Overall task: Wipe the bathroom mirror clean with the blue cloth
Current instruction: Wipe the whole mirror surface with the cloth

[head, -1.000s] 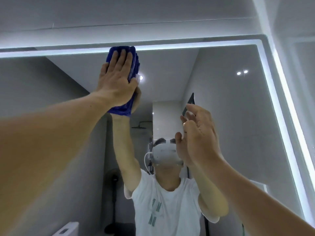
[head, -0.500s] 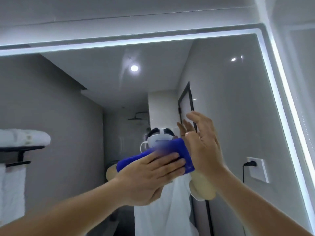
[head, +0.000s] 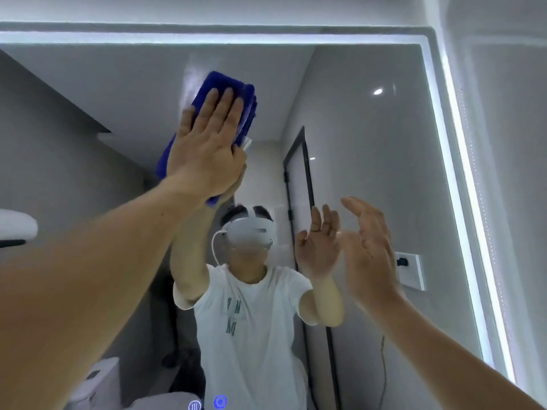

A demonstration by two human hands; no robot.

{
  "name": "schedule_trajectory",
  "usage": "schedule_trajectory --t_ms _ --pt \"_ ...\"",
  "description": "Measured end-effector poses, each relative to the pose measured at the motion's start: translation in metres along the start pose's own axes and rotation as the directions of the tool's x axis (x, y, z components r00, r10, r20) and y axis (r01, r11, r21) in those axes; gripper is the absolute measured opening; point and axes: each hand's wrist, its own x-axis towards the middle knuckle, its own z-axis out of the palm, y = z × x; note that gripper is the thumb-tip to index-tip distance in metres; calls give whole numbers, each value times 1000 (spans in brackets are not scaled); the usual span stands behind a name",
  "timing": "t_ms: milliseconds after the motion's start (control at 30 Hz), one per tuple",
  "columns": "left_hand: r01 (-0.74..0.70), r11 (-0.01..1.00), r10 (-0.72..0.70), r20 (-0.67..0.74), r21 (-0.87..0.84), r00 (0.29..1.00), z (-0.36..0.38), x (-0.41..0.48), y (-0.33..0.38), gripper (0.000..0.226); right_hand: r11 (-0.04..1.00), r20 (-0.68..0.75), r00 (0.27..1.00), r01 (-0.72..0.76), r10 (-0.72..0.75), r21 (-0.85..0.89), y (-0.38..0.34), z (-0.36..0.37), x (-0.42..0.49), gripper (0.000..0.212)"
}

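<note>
One stroke on, the flat-fingered left hand [head: 207, 149] has pushed the blue cloth [head: 226, 82] back up the mirror [head: 370, 173], so wiping goes on; right hand [head: 367, 250] hovers open, empty

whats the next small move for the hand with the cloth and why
Probably slide the blue cloth straight up: the left hand presses it flat on the mirror, and a hazy streak shows just above it, below the lit top edge.
</note>
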Motion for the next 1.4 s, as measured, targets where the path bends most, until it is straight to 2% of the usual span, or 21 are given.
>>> schedule_trajectory --t_ms 100,300,433,567,700,833,900,1033,1133,1167,1200,1300,1400 --pt "115 992 -115 -5 -48 993 11 -40 39 70 999 -26 999 -39 39 13 5 -3 3 54" --pt "94 992 -97 -31 -87 995 35 -147 112 71 998 -2 999 -43 43 52 10 -8 -12 46" --pt "2 995 1 31 -96 1000 48 -225 150 78 996 43 998 -40 36 83 19 -18 -28 36" --pt "-75 996 80 101 -51 992 53 -271 160 80 991 75 996 -54 46 119 29 -25 -49 39" --pt "-238 971 239 141 -28 961 51 -272 144 76 990 115 991 -78 65 120 37 -32 -62 42" --pt "-383 923 382 141 -23 913 44 -228 115 68 985 174 981 -108 85 131 34 -35 -62 42" --pt "-330 944 328 115 6 938 41 -190 96 68 985 177 980 -114 90 133 34 -36 -61 45" --pt "-69 997 69 11 25 998 38 -153 87 69 988 145 988 -72 53 133 43 -42 -64 47" --pt "202 979 -203 -30 -20 979 47 -174 124 71 984 157 985 -94 71 152 47 -40 -61 41" --pt "230 972 -231 -24 -35 973 50 -187 141 73 983 158 985 -100 76 153 48 -39 -59 41" --pt "201 978 -202 -6 -45 979 53 -202 156 75 982 156 984 -105 80 157 49 -38 -58 40" --pt "0 998 4 56 -62 998 58 -246 185 79 979 140 986 -112 89 170 53 -40 -64 41" --pt "-113 992 118 78 -57 990 61 -269 193 75 983 119 988 -117 100 141 59 -50 -78 41"
